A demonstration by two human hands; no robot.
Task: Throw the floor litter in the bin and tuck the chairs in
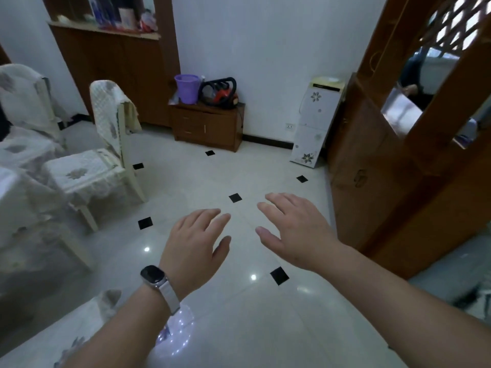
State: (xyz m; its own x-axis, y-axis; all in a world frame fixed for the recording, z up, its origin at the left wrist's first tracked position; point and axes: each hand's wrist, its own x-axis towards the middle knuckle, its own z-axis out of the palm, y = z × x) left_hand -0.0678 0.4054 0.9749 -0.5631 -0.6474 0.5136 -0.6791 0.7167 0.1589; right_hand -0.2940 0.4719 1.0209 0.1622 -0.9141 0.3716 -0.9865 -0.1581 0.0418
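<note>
A: Hands first, quick.
B: Left hand [196,243] and right hand [295,232] are both out in front, palms down over the floor [239,328]. Fingers are straight and loosely spread, holding nothing and touching nothing. There's a smartwatch [152,274] with a pale band on the left wrist.
A: And the floor?
B: Glossy white tiles with small black diamond insets. Lamp reflections show near the left forearm.
A: Task items?
B: A chair [106,144] stands left of the hands, upright, cream frame, with quilted floral covers on the seat and back. Its seat faces a cloth-covered table [16,208] at the left edge. That part is blurred, so I can't tell whether it's pushed under. A second chair [24,102] with the same cover is behind it, further left.
A: Bin?
B: The purple bin [186,88] is at the far wall, on top of a low wooden cabinet [207,126], well apart from both hands. A red-and-black appliance [220,92] is just beside it on the same top, to the right. Too blurred to name.
A: Anything else back there?
B: A wall socket [290,126] is low on the white wall, and a white floral-panel unit [313,123] is right of it, next to the wooden partition [385,160]. The partition runs down the right side and has a lattice on top.
</note>
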